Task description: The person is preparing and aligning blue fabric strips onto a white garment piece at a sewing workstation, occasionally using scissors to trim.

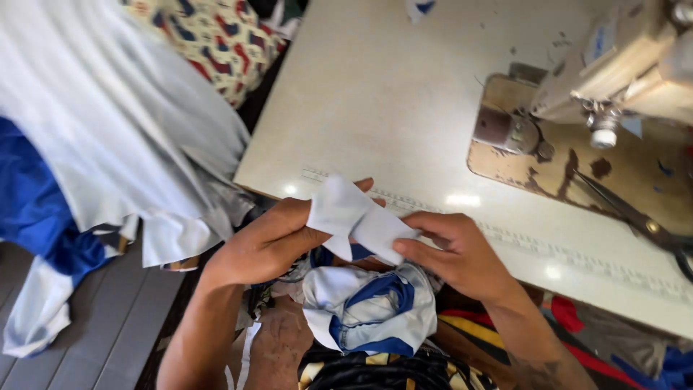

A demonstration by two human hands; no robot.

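Observation:
A small folded piece of white fabric [354,218] is held between both hands at the near edge of the sewing table [390,94]. My left hand [271,242] pinches its left part with thumb and fingers. Its right end is gripped by my right hand [455,253]. Below the hands, on my lap, lies a bundle of white and blue cloth [372,307].
A sewing machine [613,72] stands at the table's back right on a worn brown plate. Dark scissors [635,217] lie near its right edge. A large heap of white and blue fabric [94,137] fills the left. A patterned cloth [216,36] lies behind it.

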